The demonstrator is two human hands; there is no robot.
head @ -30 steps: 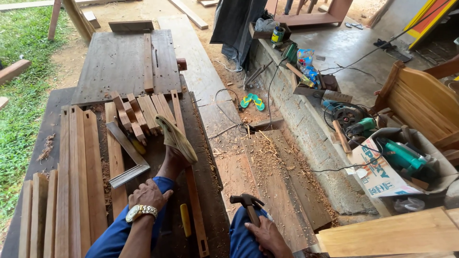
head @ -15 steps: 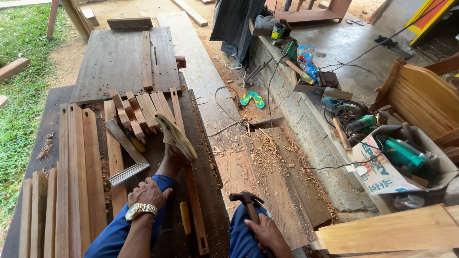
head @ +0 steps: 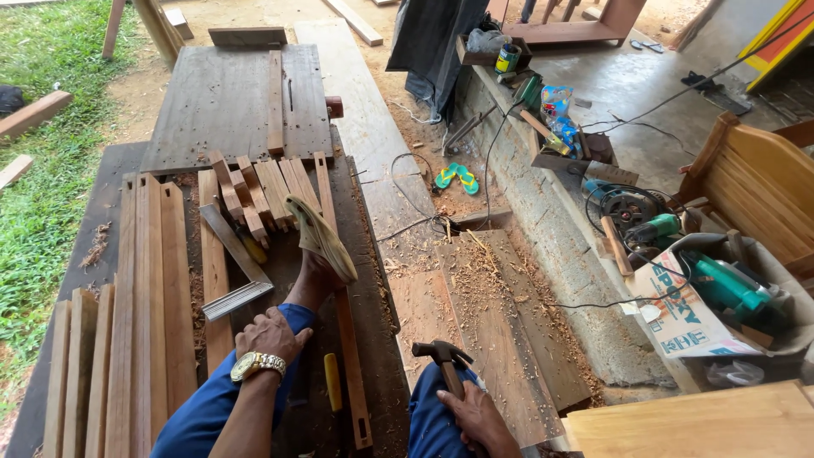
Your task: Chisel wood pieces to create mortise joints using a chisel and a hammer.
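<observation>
Since the earlier frame our right hand point(head: 477, 417) had barely shifted, fingers wrapped around the claw hammer point(head: 444, 363) rising above the grip; our left hand point(head: 270, 333) lay spread on our knee point(head: 292, 326).

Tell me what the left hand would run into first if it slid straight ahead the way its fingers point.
Probably the metal try square: the left hand rests on the blue-trousered leg, fingers pointing toward it. Depth is unclear.
</observation>
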